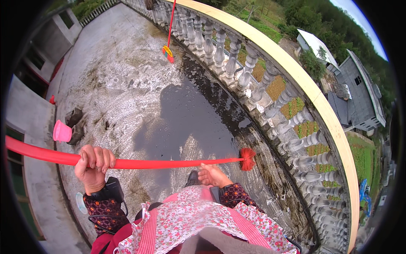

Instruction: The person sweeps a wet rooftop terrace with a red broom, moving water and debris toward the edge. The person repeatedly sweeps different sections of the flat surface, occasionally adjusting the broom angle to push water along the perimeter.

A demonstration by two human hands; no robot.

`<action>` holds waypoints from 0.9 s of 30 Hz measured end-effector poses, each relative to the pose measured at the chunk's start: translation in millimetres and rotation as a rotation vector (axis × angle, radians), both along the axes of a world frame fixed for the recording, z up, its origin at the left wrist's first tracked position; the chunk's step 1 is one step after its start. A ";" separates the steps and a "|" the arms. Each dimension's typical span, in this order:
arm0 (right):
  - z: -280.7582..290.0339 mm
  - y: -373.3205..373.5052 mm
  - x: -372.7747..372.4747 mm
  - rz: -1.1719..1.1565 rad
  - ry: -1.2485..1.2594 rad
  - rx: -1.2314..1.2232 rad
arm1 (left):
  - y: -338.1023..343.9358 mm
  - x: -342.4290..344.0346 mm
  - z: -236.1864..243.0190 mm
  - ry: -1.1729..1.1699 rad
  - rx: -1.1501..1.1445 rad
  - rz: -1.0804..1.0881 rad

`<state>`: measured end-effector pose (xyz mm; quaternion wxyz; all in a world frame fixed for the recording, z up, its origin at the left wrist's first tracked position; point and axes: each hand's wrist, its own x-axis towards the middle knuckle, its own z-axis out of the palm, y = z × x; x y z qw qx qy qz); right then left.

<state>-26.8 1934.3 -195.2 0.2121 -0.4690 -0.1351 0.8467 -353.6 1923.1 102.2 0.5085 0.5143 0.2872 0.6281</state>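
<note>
A long red-handled broom (186,164) lies across my view, its red bristle head (247,159) at the right over wet, dark floor. My left hand (94,162) is wrapped round the thick-looking left part of the handle. Just below the handle, nearer its bristle end, is my right hand (214,175); its fingers are loosely bent and partly stretched toward the left, with the fingertips at the handle's lower edge. They do not close round it. A dark puddle (190,114) spreads beyond the broom, with grey, streaky concrete around it.
A curved balustrade (270,80) with a pale rail runs along the right. Another broom, with a yellow and red head (168,53), leans against it far ahead. A pink bucket (62,131) stands by dark bundles (75,127) at the left, near the house wall (34,114).
</note>
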 end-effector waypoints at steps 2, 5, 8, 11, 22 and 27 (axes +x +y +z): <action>9.5 -5.4 36.3 0.002 -0.247 0.164 | 9.1 13.8 -12.1 -0.048 -0.061 0.035; 16.3 -11.8 88.4 -0.227 -0.380 0.290 | 24.7 29.6 -21.2 -0.064 -0.080 0.073; 12.9 -32.2 133.6 -0.441 -0.460 0.315 | 33.5 40.5 -16.5 -0.037 -0.036 -0.016; -1.4 -73.8 170.3 -0.538 -0.605 0.260 | 34.3 49.3 -7.9 -0.019 0.016 -0.063; -39.5 -205.4 225.3 -0.599 -0.762 0.074 | 48.6 55.4 -14.2 -0.119 0.005 0.050; -44.2 -217.9 222.0 -0.667 -0.762 0.047 | 56.5 57.6 -14.8 -0.172 0.022 0.030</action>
